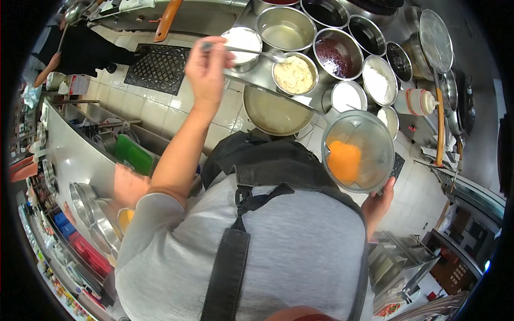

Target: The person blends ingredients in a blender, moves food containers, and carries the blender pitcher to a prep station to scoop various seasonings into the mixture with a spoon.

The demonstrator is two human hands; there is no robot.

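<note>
My left hand (210, 69) is raised at the upper middle, fingers closed round the handle of a metal spoon (243, 51). The spoon's bowl is at the rim of a metal pot of pale yellow minced food (293, 75), which looks like garlic. Just beneath the handle is a container of white powder (242, 41). At the right, my right hand (380, 200) grips a clear jug (334, 131), its shape like a blender jar. Orange contents (344, 161) lie at the bottom of the jug. Part of that hand is hidden by the jug.
Several metal pots with sauces, such as a dark red one (337, 53) and a pale liquid (286, 29), crowd the counter. A squeeze bottle (415, 101) lies right. A large pan (276, 109) is below the counter edge. Another person (80, 45) stands at upper left, near a floor mat (158, 67).
</note>
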